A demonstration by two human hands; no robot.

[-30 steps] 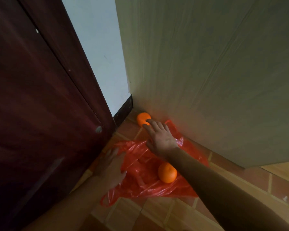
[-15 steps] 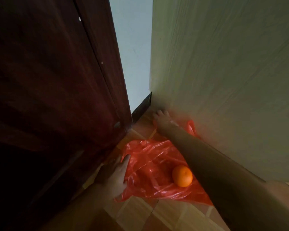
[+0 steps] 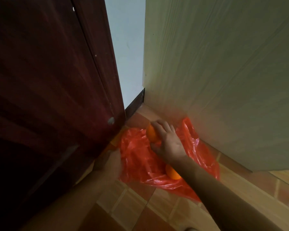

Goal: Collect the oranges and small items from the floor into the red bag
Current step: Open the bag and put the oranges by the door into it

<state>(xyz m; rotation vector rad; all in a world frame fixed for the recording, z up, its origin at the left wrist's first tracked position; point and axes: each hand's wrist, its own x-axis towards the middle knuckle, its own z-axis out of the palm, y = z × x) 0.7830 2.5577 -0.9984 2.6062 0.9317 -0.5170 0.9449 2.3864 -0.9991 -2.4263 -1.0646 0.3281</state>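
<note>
The right hand (image 3: 168,140) has its fingers curled round an orange (image 3: 151,134), holding it over the upper part of the red bag (image 3: 140,162), which lies crumpled on the tiled floor (image 3: 133,207) in the corner between the dark door (image 3: 45,90) at 9 o'clock and the pale panel (image 3: 223,72) at 2 o'clock. A second orange (image 3: 172,174) sits on the bag at about 5 o'clock from the held one, partly hidden by the right forearm; whether it is inside the plastic or only on top, I cannot tell. The left hand (image 3: 111,162) is blurred at the bag's 9 o'clock edge; its fingers cannot be made out. So it seems one orange is nearly bagged, one perhaps is. No small items show, so what else is left is unclear.
</note>
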